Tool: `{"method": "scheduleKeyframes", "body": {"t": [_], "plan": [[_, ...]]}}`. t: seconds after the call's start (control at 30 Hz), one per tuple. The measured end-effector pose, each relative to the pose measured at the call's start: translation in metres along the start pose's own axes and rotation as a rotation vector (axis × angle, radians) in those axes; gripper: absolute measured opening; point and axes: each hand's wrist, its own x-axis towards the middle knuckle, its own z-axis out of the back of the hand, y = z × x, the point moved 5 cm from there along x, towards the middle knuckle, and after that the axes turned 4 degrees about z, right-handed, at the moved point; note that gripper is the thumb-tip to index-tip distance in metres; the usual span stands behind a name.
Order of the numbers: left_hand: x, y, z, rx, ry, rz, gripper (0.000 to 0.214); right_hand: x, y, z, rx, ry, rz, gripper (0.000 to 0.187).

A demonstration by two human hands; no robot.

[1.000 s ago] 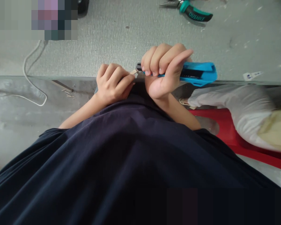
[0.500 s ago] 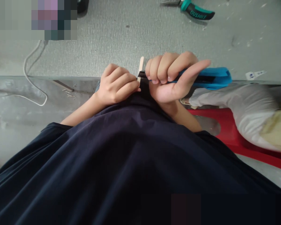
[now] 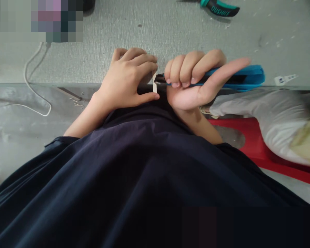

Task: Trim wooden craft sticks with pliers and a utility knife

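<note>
The dark shirt (image 3: 150,165) fills the lower half and hides the lap and whatever lies beneath the hands. Beyond it runs the grey table (image 3: 93,58), its edge just behind the knuckles, so the work is probably kept close to the body for control. The right hand (image 3: 193,86) is wrapped tight round a blue utility knife (image 3: 245,77), with one finger stretched along the handle, likely to steady it. The left hand (image 3: 129,81) pinches a thin wooden stick (image 3: 155,85) upright at the knife's tip. Its fingers cover the stick's top, and the blade edge is too small to make out. Teal pliers (image 3: 222,9) are cut off by the upper edge.
</note>
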Motion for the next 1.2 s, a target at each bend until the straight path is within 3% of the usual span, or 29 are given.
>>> {"method": "scheduleKeyframes", "body": {"t": [0.03, 0.07, 0.17, 0.23, 0.37, 0.43, 0.47, 0.57, 0.63, 0.73, 0.9, 1.2], "plan": [[0.0, 0.0, 0.0, -0.016, 0.001, -0.006, 0.07, 0.006, 0.009, -0.003, 0.083, -0.053, 0.121, 0.076], [0.0, 0.001, 0.001, -0.032, 0.001, -0.013, 0.07, 0.012, 0.014, -0.006, 0.095, -0.077, 0.155, 0.073], [-0.001, 0.003, 0.002, -0.063, 0.005, -0.02, 0.07, 0.026, 0.03, 0.0, -0.178, -0.094, 0.157, 0.074], [0.0, 0.002, 0.003, -0.07, 0.01, -0.015, 0.07, 0.033, 0.046, 0.01, -0.433, 0.016, 0.158, 0.077], [0.001, 0.0, 0.003, -0.08, 0.018, -0.009, 0.073, 0.046, 0.059, 0.04, -0.668, 0.214, -0.124, 0.08], [0.002, -0.001, 0.004, -0.079, 0.016, -0.004, 0.074, 0.046, 0.045, 0.045, -0.49, 0.465, -0.417, 0.088], [0.002, -0.001, 0.004, -0.076, 0.016, -0.002, 0.074, 0.048, 0.04, 0.047, -0.381, 0.526, -0.496, 0.091], [0.001, -0.002, 0.004, -0.069, 0.017, 0.004, 0.073, 0.05, 0.024, 0.05, -0.215, 0.67, -0.644, 0.067], [0.001, -0.002, 0.004, -0.069, 0.021, 0.011, 0.075, 0.052, 0.02, 0.048, -0.219, 0.715, -0.625, 0.043], [0.001, -0.002, 0.004, -0.063, 0.034, 0.019, 0.077, 0.055, 0.026, 0.042, -0.28, 0.727, -0.549, 0.026], [0.0, -0.001, 0.003, -0.02, 0.03, 0.011, 0.077, 0.052, 0.037, 0.033, -0.274, 0.801, -0.498, 0.02], [0.0, -0.001, 0.003, -0.029, 0.034, 0.005, 0.073, 0.052, 0.035, 0.038, -0.29, 0.82, -0.444, 0.02]]}}
